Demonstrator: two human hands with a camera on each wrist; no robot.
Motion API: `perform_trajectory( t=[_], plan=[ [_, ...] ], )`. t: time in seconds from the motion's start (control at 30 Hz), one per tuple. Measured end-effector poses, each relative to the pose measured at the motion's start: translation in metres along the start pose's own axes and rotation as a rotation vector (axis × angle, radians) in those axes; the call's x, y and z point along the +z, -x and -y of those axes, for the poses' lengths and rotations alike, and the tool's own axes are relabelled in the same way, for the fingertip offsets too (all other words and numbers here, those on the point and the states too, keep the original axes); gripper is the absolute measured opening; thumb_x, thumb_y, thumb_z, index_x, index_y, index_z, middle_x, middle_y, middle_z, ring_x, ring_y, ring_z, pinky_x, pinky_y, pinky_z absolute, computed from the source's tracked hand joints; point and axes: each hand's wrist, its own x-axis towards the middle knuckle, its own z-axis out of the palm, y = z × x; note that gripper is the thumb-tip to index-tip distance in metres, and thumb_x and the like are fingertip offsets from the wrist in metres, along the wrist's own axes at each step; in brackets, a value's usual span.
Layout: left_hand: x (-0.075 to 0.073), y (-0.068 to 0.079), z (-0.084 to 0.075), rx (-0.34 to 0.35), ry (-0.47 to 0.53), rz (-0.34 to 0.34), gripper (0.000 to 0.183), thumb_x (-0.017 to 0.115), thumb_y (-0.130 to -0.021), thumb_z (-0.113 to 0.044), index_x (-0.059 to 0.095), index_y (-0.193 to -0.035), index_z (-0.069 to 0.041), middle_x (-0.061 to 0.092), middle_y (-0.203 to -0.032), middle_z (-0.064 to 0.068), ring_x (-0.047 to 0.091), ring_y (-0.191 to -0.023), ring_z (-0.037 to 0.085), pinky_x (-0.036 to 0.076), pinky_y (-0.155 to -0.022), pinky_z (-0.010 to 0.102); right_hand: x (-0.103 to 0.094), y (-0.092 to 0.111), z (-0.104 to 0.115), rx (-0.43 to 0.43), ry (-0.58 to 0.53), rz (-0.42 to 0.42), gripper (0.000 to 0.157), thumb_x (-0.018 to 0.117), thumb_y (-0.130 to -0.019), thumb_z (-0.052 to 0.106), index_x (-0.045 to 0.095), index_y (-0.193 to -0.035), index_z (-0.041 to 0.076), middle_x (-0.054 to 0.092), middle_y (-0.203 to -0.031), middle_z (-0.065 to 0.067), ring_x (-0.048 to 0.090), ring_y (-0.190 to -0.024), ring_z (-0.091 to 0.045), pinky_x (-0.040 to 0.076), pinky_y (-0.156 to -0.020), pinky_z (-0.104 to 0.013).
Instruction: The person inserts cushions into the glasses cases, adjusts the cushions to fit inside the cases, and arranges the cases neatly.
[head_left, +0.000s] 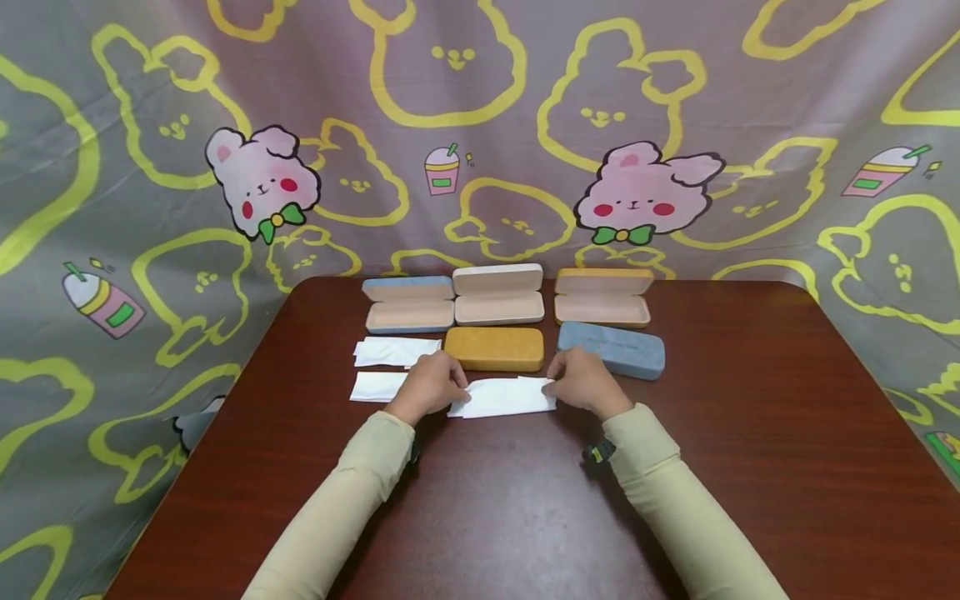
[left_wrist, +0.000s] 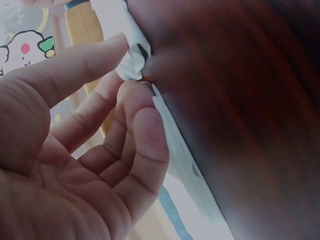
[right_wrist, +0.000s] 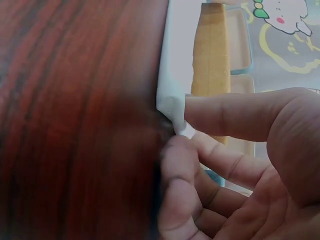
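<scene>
A folded white cloth [head_left: 506,397] lies flat-folded in front of the row of glasses cases, held at both ends. My left hand [head_left: 431,385] pinches its left end between thumb and fingers; in the left wrist view the cloth [left_wrist: 116,20] bends near the thumb tip. At the other end my right hand [head_left: 587,382] pinches a corner, and the cloth [right_wrist: 180,55] folds down at the thumb in the right wrist view. Two more folded white cloths, a rear one [head_left: 390,352] and a front one [head_left: 377,386], lie left of my left hand, which partly covers the front one.
Behind the hands lie a shut yellow glasses case [head_left: 493,348] and a shut blue one [head_left: 622,350]. Farther back stand three opened cases: blue [head_left: 411,317], white [head_left: 498,308] and yellow [head_left: 602,309]. A patterned curtain [head_left: 510,92] hangs beyond the brown table [head_left: 787,417].
</scene>
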Motion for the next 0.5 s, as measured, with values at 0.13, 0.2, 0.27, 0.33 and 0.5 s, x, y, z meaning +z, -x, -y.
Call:
perform_trajectory(
  t=[0.13,0.2,0.27,0.33,0.5],
  plan=[
    [0.0010,0.0013,0.0007,0.014,0.017,0.007,0.019,0.084,-0.078,-0.010,0.071,-0.066,-0.013,0.064,-0.066,-0.003,0.057,-0.065,0.017,0.048,-0.061,0.030,0.0023,0.0004,-0.0011,-0.019,0.018,-0.004,0.010,0.077,-0.080,0.007,0.068,-0.074,0.008,0.064,-0.077,-0.005,0.056,-0.071,-0.024,0.049,-0.067,-0.038],
    [0.0014,0.0016,0.0017,0.028,0.035,0.004,0.018,0.082,-0.078,-0.008,0.071,-0.065,-0.013,0.063,-0.065,-0.003,0.057,-0.062,0.017,0.047,-0.058,0.029,0.0028,0.0010,-0.0016,-0.027,0.023,-0.009,0.012,0.075,-0.080,0.007,0.068,-0.071,0.009,0.064,-0.075,-0.003,0.055,-0.071,-0.023,0.048,-0.067,-0.037],
    [0.0015,0.0019,0.0027,0.036,0.064,0.001,0.017,0.081,-0.078,-0.008,0.070,-0.065,-0.013,0.063,-0.066,-0.003,0.056,-0.062,0.017,0.046,-0.057,0.029,0.0026,0.0016,-0.0017,-0.030,0.004,-0.008,0.012,0.073,-0.080,0.006,0.068,-0.069,0.009,0.064,-0.074,-0.003,0.055,-0.070,-0.023,0.048,-0.066,-0.037],
    [0.0013,0.0018,0.0039,0.039,0.105,-0.001,0.015,0.080,-0.078,-0.007,0.070,-0.067,-0.012,0.063,-0.067,-0.002,0.055,-0.061,0.016,0.046,-0.056,0.028,0.0022,0.0022,-0.0013,-0.020,-0.038,-0.007,0.012,0.071,-0.081,0.006,0.068,-0.069,0.009,0.064,-0.074,-0.003,0.055,-0.069,-0.022,0.047,-0.063,-0.034],
    [0.0003,0.0031,0.0052,0.021,0.224,0.017,0.012,0.078,-0.081,-0.004,0.069,-0.075,-0.008,0.062,-0.068,0.002,0.055,-0.059,0.015,0.046,-0.055,0.028,0.0012,0.0025,-0.0002,0.026,-0.190,0.007,0.008,0.070,-0.082,0.005,0.067,-0.075,0.006,0.064,-0.076,-0.005,0.054,-0.065,-0.020,0.044,-0.057,-0.031]
  ],
)
